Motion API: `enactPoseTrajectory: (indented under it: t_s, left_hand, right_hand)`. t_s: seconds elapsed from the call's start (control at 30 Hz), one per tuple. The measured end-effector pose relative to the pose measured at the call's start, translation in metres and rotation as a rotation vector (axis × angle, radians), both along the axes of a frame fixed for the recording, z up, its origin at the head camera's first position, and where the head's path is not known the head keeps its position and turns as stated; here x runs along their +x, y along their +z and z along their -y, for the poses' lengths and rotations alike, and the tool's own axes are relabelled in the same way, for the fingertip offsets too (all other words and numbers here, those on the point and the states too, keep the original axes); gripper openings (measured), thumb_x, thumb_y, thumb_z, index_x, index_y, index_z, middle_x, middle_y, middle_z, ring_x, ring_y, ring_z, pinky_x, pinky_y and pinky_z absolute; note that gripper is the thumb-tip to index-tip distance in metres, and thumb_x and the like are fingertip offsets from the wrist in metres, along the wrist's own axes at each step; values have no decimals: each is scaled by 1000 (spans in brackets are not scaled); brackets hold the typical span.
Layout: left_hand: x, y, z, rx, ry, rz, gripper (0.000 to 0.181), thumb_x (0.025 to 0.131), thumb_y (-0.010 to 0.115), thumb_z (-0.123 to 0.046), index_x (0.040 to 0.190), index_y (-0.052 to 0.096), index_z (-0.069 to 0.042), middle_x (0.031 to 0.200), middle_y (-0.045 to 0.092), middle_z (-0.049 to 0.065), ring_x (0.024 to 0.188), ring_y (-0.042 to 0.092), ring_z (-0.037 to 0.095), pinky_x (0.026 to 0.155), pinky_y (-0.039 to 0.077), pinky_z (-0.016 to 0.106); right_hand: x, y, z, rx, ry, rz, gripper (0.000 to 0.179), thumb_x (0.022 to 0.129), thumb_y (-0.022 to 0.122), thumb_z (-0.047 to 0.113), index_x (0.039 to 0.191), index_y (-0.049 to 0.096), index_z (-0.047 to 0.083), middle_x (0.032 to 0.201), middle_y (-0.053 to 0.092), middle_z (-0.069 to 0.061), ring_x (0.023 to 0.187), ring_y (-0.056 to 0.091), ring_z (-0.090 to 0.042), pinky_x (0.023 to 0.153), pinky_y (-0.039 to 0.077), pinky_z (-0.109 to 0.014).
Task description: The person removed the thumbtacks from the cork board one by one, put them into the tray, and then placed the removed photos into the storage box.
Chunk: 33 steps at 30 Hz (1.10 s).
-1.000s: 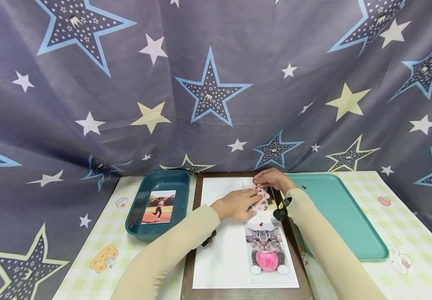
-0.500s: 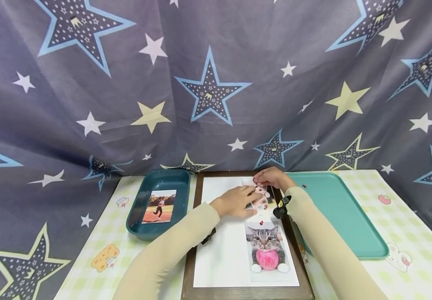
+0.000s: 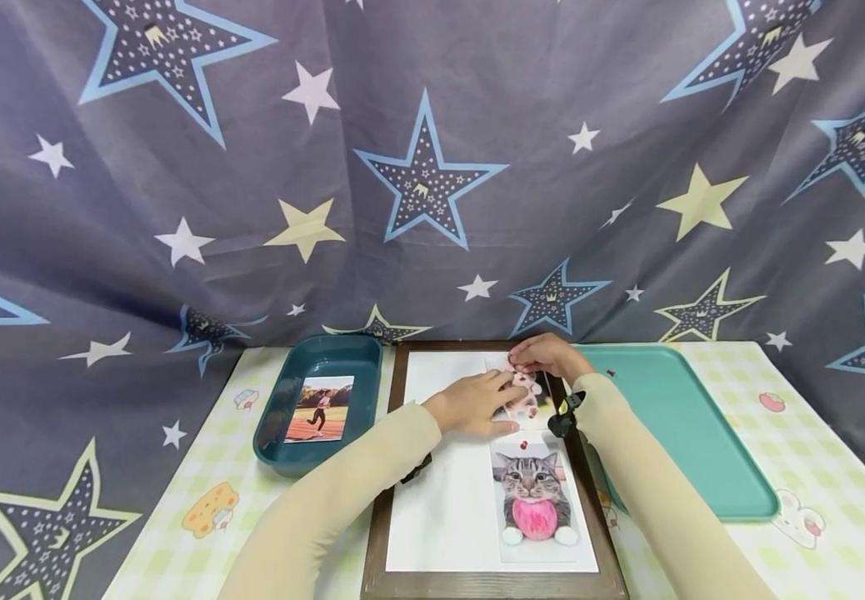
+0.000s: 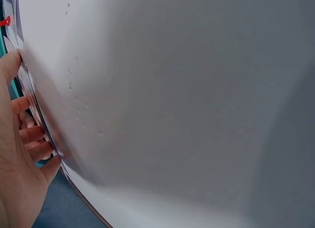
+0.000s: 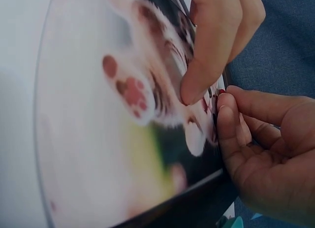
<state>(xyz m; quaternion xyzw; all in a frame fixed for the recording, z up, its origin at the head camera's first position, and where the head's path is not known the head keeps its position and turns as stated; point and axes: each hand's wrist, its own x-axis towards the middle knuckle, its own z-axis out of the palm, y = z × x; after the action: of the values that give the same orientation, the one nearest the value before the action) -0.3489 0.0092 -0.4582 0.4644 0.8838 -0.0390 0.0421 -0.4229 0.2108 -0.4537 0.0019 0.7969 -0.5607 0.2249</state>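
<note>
My left hand (image 3: 470, 406) lies with spread, extended fingers on a kitten photo (image 5: 83, 114) at the upper right of the white board (image 3: 440, 508). At that photo's top edge, my right hand (image 3: 547, 356) pinches a red push pin (image 5: 222, 91) between thumb and fingertips; its point is hidden. In the left wrist view the left fingers (image 4: 32, 134) rest along the photo's near side. Below, a tabby cat photo (image 3: 530, 529) with a pink ball lies on the board, a red push pin (image 3: 524, 446) at its top edge.
A brown frame (image 3: 492, 587) borders the board. To its left, a dark teal basin (image 3: 271, 446) holds a photo of a runner (image 3: 318, 410). To its right lies a green tray (image 3: 691, 433) with a small red pin (image 3: 610, 372). A starry curtain (image 3: 432, 283) hangs behind.
Both hands keep nearly the same places on the kitten photo. The head view has shifted very slightly.
</note>
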Motion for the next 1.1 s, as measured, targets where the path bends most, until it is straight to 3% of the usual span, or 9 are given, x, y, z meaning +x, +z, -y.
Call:
enactPoseTrajectory:
  t_s: [0.33,0.9,1.1]
  left_hand:
    - [1,0,1,18,15,44,63,105,42,-50,162,30,-24,167,29,14,153,31,30,123,34,43]
    - [-1,-6,-1,27,1,14,61,106,40,-47,161,32,-21,164,34,14,152,33,31,124,33,41]
    - [-1,-3,-2,15,-2,6,61,107,40,-46,161,32,-20,164,34,14,152,32,30,125,31,40]
  right_hand:
    - [1,0,-1,10,1,6,29,99,57,-4,124,59,-18,81,68,2,73,62,-6,73,55,-20]
    - [1,0,0,8,-6,3,27,99,58,-3,122,59,-17,77,67,4,71,61,-5,71,54,-20]
    - [0,0,0,1,-5,5,26,99,58,-3,121,59,-17,76,66,4,70,61,-5,70,54,-19]
